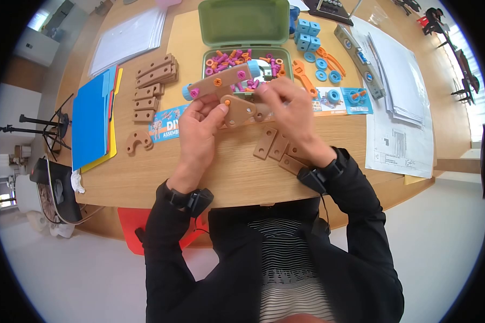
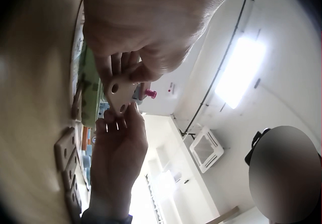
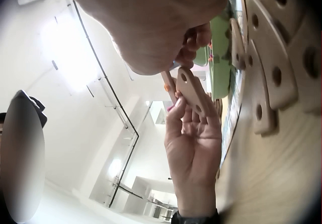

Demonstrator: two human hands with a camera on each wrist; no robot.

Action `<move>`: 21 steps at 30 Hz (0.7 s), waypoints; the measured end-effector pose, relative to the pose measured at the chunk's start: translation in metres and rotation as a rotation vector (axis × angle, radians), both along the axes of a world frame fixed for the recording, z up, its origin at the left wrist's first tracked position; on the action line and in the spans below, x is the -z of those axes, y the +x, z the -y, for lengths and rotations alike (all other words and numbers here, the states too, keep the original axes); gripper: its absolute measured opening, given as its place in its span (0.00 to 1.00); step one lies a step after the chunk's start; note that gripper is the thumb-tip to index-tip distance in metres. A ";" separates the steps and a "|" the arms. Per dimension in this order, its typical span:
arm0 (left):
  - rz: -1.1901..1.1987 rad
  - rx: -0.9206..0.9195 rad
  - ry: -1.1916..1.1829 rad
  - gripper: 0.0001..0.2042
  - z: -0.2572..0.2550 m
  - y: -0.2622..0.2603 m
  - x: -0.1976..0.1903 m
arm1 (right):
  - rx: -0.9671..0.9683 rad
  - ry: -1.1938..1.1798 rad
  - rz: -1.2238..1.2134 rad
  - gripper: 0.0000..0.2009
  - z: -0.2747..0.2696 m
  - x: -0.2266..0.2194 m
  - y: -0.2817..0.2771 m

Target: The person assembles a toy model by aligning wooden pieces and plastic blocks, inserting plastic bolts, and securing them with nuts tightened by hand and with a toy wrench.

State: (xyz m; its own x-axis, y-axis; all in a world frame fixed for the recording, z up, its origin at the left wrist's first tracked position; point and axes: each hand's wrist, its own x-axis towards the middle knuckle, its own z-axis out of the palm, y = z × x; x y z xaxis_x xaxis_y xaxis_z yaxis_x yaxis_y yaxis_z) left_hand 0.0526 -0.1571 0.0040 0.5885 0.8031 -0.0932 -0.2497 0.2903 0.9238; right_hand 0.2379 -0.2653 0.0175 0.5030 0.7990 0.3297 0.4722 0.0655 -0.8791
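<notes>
My left hand (image 1: 198,126) grips a toy assembly in front of the box. It includes a brown strip (image 1: 203,84) with pink and orange screws and a blue block (image 1: 253,68) at its right end. Another blue block (image 1: 187,92) is at the left end. Below the strip, a roughly triangular brown plate (image 1: 237,114) carries an orange screw (image 1: 227,102) beside the left thumb. My right hand (image 1: 292,110), blurred in the head view, has curled fingers right at the plate's right side. In the left wrist view its fingertips overlap the plate's lower corner (image 2: 122,108); I cannot tell whether they pinch it.
Behind the hands stands an open green box (image 1: 244,24) of pink and orange screws. Brown strips lie left (image 1: 156,72) and near the right wrist (image 1: 265,142). Blue blocks (image 1: 307,35), an orange wrench (image 1: 304,78), a level (image 1: 359,59), papers (image 1: 396,81) and blue folders (image 1: 94,116) lie around.
</notes>
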 end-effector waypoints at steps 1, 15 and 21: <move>0.001 -0.003 -0.003 0.17 -0.001 0.000 -0.002 | 0.093 -0.026 0.059 0.08 -0.001 0.000 0.010; -0.044 -0.043 -0.019 0.18 -0.004 -0.005 -0.003 | -0.204 -0.122 0.682 0.13 0.001 -0.005 0.052; -0.029 -0.033 -0.003 0.17 -0.004 -0.005 -0.002 | -0.156 -0.203 0.805 0.13 -0.003 0.001 0.046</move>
